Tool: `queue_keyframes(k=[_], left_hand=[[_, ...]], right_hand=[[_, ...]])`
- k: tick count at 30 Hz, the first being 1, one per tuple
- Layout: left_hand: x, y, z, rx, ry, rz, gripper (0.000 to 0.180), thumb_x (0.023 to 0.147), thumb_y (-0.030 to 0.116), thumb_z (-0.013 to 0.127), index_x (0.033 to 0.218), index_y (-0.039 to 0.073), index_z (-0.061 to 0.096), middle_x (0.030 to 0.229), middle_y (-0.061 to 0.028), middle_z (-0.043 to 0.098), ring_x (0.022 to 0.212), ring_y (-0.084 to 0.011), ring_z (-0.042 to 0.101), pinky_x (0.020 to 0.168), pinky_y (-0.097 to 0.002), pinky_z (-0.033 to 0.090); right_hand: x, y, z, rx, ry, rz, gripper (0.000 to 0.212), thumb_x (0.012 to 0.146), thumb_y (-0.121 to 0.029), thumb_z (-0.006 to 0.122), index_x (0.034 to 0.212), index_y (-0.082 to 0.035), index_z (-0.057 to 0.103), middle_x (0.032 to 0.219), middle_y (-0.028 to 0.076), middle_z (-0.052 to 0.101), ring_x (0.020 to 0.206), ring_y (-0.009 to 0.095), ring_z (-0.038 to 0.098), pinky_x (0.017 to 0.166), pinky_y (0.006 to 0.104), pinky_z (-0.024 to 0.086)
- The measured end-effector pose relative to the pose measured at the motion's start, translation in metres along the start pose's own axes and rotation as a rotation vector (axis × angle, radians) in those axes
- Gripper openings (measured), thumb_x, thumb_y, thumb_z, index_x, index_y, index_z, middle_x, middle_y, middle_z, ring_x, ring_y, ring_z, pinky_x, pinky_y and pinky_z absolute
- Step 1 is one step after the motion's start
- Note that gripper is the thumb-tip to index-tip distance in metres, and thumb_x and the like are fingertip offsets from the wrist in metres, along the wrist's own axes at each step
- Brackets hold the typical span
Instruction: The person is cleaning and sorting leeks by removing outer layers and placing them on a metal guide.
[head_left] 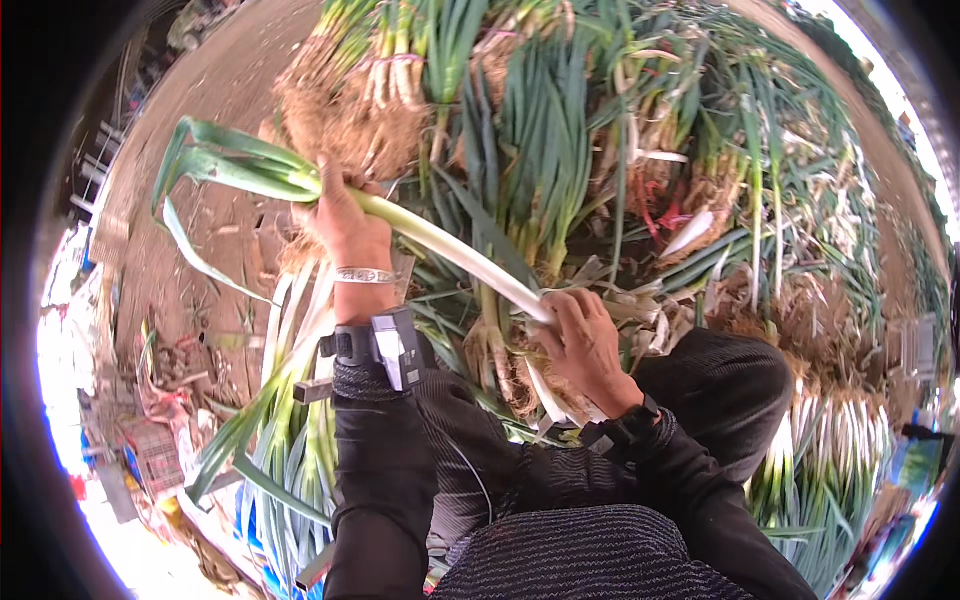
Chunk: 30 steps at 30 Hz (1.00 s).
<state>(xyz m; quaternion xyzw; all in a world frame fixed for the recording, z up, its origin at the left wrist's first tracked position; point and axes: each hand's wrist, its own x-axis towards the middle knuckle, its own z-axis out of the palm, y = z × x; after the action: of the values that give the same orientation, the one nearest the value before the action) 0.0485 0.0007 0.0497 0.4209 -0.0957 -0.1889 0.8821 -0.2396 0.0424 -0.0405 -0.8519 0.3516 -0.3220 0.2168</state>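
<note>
The left hand [345,225] is clamped on the green upper part of a long leek [440,240] and the right hand [585,340] grips its white stalk near the root, holding it slantwise above tied leek bundles [560,130] heaped on the ground [215,90].

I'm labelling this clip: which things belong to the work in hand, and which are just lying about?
In hand:
left hand, gripping the green end
right hand, gripping the white end
leek

Lying about:
tied leek bundles
leeks beside the left arm
loose peelings on the dirt floor
</note>
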Motion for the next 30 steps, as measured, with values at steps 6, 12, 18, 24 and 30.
queue_keyframes(k=[6,12,18,24,30], left_hand=[[0.022,0.002,-0.016,0.075,0.176,0.06,0.05,0.088,0.009,0.069,0.119,0.015,0.03,0.08,-0.0042,0.052,0.053,-0.0138,0.051,0.041,-0.0255,0.042],[0.04,0.008,-0.027,0.164,0.212,0.096,0.053,0.088,0.009,0.07,0.122,0.014,0.029,0.092,-0.0061,0.053,0.062,-0.0131,0.053,0.043,-0.0257,0.044],[0.042,0.01,-0.03,0.2,0.244,0.099,0.054,0.089,0.007,0.068,0.124,0.013,0.028,0.102,-0.0094,0.051,0.063,-0.0139,0.054,0.045,-0.0259,0.045],[0.043,0.01,-0.029,0.248,0.234,0.006,0.059,0.088,0.004,0.067,0.129,0.015,0.026,0.105,-0.0103,0.051,0.067,-0.0159,0.055,0.05,-0.0291,0.049],[0.04,0.013,-0.031,0.179,-0.086,-0.173,0.021,0.091,0.01,0.064,0.106,0.005,0.05,0.089,-0.0102,0.055,0.081,-0.0237,0.06,0.07,-0.0435,0.055]], right_hand=[[0.013,0.007,0.024,-0.008,0.078,-0.044,0.034,0.075,-0.009,0.073,0.104,-0.006,0.056,0.101,0.013,0.057,0.091,0.035,0.055,0.08,0.044,0.046],[0.013,0.015,0.026,0.029,-0.046,0.004,0.038,0.074,-0.009,0.074,0.108,-0.007,0.056,0.104,0.013,0.058,0.095,0.035,0.056,0.083,0.0436,0.046],[0.005,0.019,0.027,0.078,-0.065,0.081,0.041,0.074,-0.006,0.073,0.111,-0.004,0.055,0.107,0.016,0.06,0.095,0.038,0.059,0.079,0.0436,0.049],[-0.004,0.019,0.013,0.161,0.023,0.069,0.039,0.078,-0.003,0.071,0.113,-0.004,0.053,0.104,0.016,0.061,0.093,0.037,0.061,0.077,0.0435,0.05],[-0.009,0.014,-0.003,0.275,-0.043,0.153,0.033,0.086,-0.004,0.066,0.113,-0.005,0.048,0.1,0.018,0.061,0.085,0.034,0.064,0.073,0.0373,0.051]])
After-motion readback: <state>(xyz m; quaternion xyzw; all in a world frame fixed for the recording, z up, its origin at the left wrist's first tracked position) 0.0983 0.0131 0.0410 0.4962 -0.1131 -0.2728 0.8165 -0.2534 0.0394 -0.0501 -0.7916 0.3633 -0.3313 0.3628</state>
